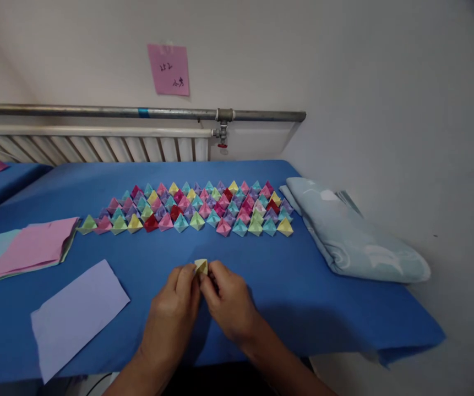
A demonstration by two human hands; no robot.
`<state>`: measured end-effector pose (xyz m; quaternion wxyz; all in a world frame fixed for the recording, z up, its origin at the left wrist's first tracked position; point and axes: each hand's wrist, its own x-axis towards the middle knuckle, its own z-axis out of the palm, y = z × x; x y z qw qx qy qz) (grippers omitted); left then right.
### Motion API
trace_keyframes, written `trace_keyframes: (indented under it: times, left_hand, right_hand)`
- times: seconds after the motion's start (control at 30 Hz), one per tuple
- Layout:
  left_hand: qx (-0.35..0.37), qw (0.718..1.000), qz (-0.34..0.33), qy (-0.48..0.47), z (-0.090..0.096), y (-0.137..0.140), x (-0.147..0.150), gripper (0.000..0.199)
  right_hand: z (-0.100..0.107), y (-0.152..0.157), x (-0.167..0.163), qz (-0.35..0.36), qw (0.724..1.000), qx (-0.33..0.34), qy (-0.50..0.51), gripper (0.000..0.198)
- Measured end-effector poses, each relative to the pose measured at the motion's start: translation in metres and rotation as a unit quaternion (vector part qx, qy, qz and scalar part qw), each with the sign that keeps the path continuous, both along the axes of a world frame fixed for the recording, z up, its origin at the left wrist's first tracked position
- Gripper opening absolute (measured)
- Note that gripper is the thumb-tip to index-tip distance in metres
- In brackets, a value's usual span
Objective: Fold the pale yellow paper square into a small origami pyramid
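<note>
Yellow origami piece [201, 267] pinched between left hand [174, 308] and right hand [232, 302]

Piece: small, pale yellow, folded, an angled facet facing up. Position: above the near part of the blue-covered table [158, 250], in front of the rows of small folded-paper pieces [187, 206].

Left hand: thumb and forefinger closed on the piece's left side. Right hand: thumb and forefinger closed on its right side; fingertips of the two hands close together. Other fingers curled, partly hidden; cannot tell whether they touch the paper.

Rows: several, closely set and running left to right; pointed pieces in pink, red, yellow, green, turquoise and purple.

Left of hands: lavender paper sheet [80, 319], flat, lying askew. Beyond it, a stack of coloured paper [34, 248], pink uppermost over much of it, light blue showing at left.

Right: folded light-blue blanket [360, 242] with white pattern, beside the wall [385, 110].

Behind: white radiator [131, 148], metal pipe above [96, 111], red-handled valve [223, 133]. Pink handwritten note [169, 70] on the wall.
</note>
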<state>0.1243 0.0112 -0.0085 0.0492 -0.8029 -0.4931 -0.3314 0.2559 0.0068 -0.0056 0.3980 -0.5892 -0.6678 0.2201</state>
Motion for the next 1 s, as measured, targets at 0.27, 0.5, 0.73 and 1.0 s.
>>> trace_keyframes:
  times: [0.27,0.5,0.73,1.0]
  left_hand:
    - [-0.002,1.000,0.010,-0.015,0.007,0.009,0.006,0.018]
    - [-0.019,0.999,0.014,-0.043,0.005,0.013,0.007,0.012]
    - [0.025,0.999,0.015,-0.042,0.006,0.011,0.008,0.015]
    - [0.013,0.997,0.017,-0.079,0.005,0.009,0.009,0.015]
  right_hand:
    - [0.001,0.001,0.003,-0.009,1.000,0.027,0.008,0.013]
    - [0.000,0.002,0.002,-0.007,0.999,0.037,0.000,0.015]
    - [-0.001,0.004,0.003,-0.012,0.999,0.024,0.027,0.016]
    - [-0.005,0.004,0.004,-0.019,0.995,0.098,0.000,0.014]
